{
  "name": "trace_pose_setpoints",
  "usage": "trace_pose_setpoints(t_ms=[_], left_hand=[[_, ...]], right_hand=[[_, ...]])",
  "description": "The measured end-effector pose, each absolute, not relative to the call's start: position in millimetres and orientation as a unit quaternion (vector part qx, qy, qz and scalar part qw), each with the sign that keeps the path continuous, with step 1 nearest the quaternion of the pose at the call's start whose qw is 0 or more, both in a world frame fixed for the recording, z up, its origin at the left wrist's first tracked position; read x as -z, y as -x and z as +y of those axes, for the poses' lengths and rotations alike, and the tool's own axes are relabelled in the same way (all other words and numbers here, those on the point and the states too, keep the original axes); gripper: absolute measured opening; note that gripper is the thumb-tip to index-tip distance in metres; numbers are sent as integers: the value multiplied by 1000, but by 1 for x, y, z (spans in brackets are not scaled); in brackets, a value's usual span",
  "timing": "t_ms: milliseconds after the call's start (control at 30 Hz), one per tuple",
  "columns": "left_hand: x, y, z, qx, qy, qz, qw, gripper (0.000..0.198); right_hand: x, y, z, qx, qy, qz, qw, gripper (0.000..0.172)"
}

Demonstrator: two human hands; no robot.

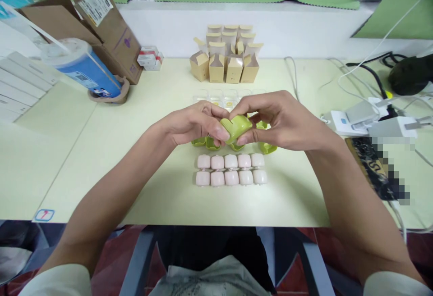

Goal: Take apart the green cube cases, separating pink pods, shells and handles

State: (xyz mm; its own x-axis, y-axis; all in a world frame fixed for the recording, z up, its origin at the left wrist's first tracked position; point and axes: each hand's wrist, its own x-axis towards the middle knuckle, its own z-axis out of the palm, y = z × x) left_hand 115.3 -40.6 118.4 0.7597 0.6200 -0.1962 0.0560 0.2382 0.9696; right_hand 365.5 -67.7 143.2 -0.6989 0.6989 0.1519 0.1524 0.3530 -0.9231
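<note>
Between both hands, above the middle of the table, is a glossy green piece [239, 126]. My left hand [203, 123] grips its left end, thumb on top. My right hand [275, 120] pinches its right side between thumb and fingers. Beneath and behind the hands lie several green shells [268, 148], partly hidden. Farther back are clear plastic pieces [216, 94], some with yellow inside, partly covered by the hands. Closer to my body, two rows of small pale pink and white rounded pieces [231, 178] lie side by side.
Open small tan boxes [216, 68] stand near the wall. At the left are a large cardboard box [115, 39], a blue tub [91, 73] and small white-red boxes [149, 57]. Power strips [345, 122], cables and a pixelated dark item [375, 167] lie right.
</note>
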Motion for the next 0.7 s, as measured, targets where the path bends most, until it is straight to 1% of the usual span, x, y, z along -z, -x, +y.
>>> trace_pose_setpoints(t_ms=[100,267,400,500,600,700], left_hand=[[-118,-115,-41,-161,-545,290,770,29],[-127,-115,-42,-104,-567,285,766,29],[-138,-111,-42,-86,-602,307,732,25],[-143,-109,-44,-92,-632,335,693,21],[-145,-112,-49,-74,-652,369,658,26],[-145,-115,-53,-57,-665,396,631,31]], right_hand=[[-140,-363,-67,-483,241,-796,275,25],[-142,-370,-58,-513,187,-809,216,23],[-143,-383,-47,-574,190,-765,222,29],[-136,-391,-39,-597,215,-742,217,29],[-129,-394,-33,-600,243,-734,206,30],[-133,-393,-34,-585,268,-739,197,30]])
